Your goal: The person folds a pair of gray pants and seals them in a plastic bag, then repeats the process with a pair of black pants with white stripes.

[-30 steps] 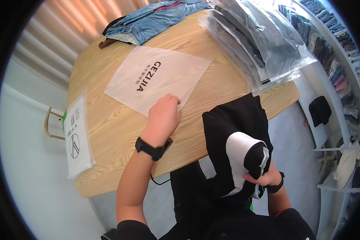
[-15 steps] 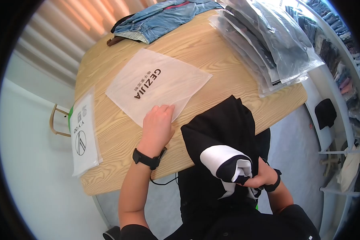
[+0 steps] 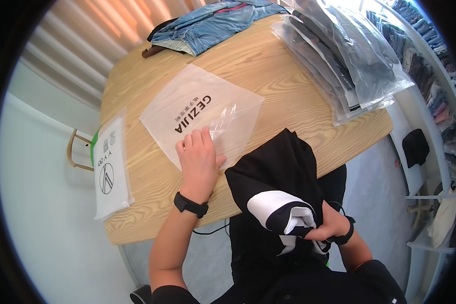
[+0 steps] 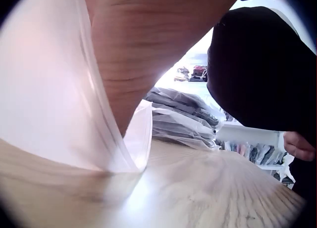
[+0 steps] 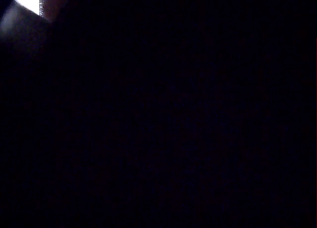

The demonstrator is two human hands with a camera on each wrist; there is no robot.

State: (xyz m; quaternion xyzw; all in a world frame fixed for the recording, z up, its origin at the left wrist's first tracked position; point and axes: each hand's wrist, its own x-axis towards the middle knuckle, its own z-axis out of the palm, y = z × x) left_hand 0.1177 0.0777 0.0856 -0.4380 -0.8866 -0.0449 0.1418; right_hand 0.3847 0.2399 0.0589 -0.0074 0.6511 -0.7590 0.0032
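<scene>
In the head view, a translucent bag (image 3: 162,114) with dark lettering lies on the wooden table. My left hand (image 3: 196,161) is at its near edge, fingers extended and slightly bent over the film, thumb out to the side. The left wrist view shows bag film (image 4: 44,84) raised on both sides of the hand (image 4: 133,54); the fingertips are hidden there. A rolled black garment (image 3: 283,159) with a white band (image 3: 266,203) hangs over the table's front edge. My right hand (image 3: 334,223) grips its near end, thumb on top. The right wrist view is nearly all dark.
Blue denim clothing (image 3: 213,30) lies at the table's far side. A stack of bagged garments (image 3: 349,61) occupies the right back corner. Printed white bags (image 3: 111,172) lie along the left edge. A chair (image 3: 72,149) and clothes shelves (image 3: 443,91) stand beyond.
My left hand's fingers have spread from a bent pose and reach further over the bag, whose near right part has lifted. The garment in my right hand has swung left and turned.
</scene>
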